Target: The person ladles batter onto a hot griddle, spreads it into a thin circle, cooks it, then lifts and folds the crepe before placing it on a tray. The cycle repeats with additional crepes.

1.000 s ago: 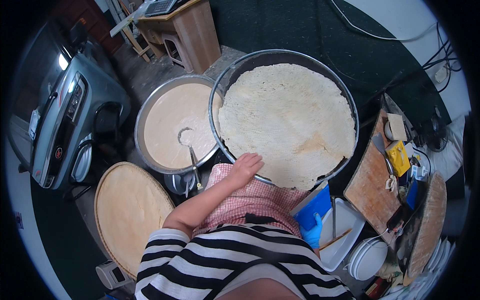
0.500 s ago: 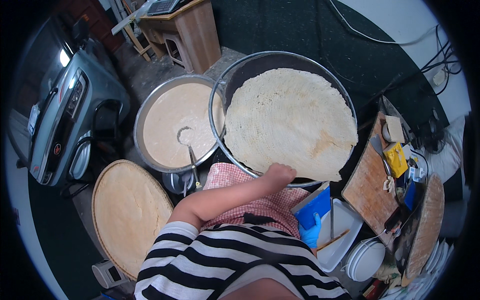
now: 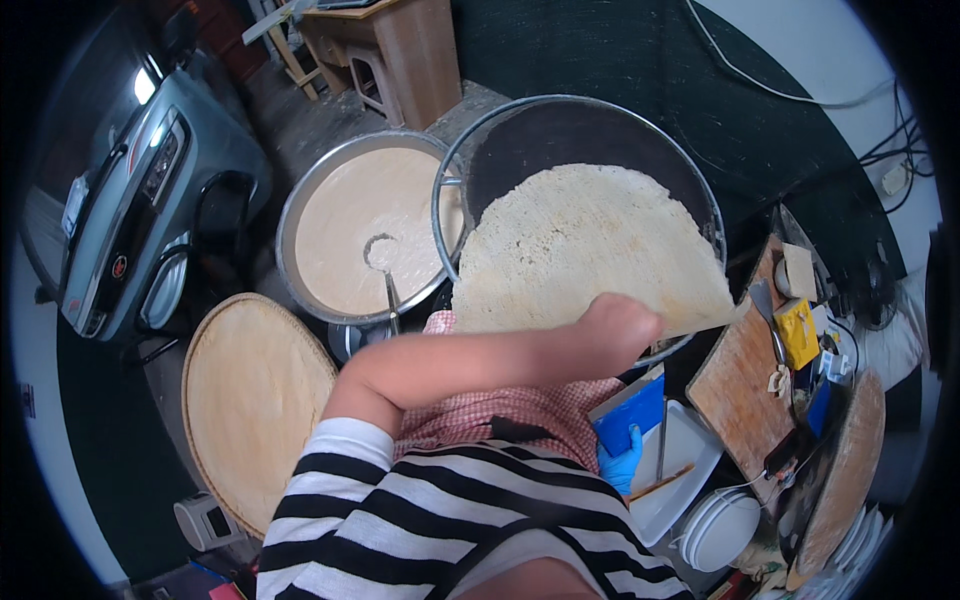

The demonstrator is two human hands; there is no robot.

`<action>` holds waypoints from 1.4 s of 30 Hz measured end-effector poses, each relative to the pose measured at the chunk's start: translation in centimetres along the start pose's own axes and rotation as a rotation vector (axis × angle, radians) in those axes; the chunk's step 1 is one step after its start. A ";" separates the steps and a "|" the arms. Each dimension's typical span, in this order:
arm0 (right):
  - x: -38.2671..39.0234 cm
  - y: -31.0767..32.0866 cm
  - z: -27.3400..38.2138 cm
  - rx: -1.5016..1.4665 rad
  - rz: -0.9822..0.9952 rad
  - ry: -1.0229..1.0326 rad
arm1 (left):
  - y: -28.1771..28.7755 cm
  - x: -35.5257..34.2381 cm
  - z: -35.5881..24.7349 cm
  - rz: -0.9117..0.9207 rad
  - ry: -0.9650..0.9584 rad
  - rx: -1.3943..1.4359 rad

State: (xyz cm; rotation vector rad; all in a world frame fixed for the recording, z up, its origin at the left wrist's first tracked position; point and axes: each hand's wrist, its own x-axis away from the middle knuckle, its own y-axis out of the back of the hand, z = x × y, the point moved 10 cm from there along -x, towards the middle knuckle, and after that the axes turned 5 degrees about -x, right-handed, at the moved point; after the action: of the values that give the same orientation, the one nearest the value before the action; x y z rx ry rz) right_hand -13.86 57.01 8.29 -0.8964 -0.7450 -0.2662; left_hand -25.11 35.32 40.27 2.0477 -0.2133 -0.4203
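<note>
My left hand point(image 3: 622, 325) is closed on the near edge of a large, pale, thin flatbread point(image 3: 580, 240), pulled toward me over a round dark griddle point(image 3: 570, 130) with a metal ring. The griddle's far part is bare. My right hand point(image 3: 620, 462), in a blue glove, grips a blue, flat, board-like tool point(image 3: 630, 408) low at my right, above a white plastic tray point(image 3: 695, 453). Left of the griddle stands a metal basin of batter point(image 3: 340, 230) with a long-handled ladle point(image 3: 391, 295) in it.
A round woven tray point(image 3: 250, 410) lies lower left. At right are a worn wooden board point(image 3: 725, 385) with a spatula point(image 3: 763, 305), white containers point(image 3: 722, 525) and cables point(image 3: 890, 150). A grey vehicle front point(image 3: 150, 220) stands at left, a wooden desk point(image 3: 420, 60) behind.
My left hand has moved right and closed on the flatbread's edge. The flatbread has slid toward me, baring the griddle's far part. The right hand has stayed on the blue tool.
</note>
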 end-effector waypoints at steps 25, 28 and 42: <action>-1.0 -2.1 5.0 1.728 0.175 0.822 | 30.3 30.2 18.4 -0.722 0.779 1.291; -2.3 -2.2 4.6 1.774 0.181 0.827 | 29.5 40.4 17.5 -0.978 0.923 1.347; -3.7 -2.9 3.7 1.866 0.219 0.777 | 12.6 86.7 9.4 -1.823 1.197 1.157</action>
State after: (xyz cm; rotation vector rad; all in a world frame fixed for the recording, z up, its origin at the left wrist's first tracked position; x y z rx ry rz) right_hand -19.75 57.79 9.04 0.8960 0.0520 0.3036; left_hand 51.72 -6.36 29.23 2.4951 2.7729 0.0873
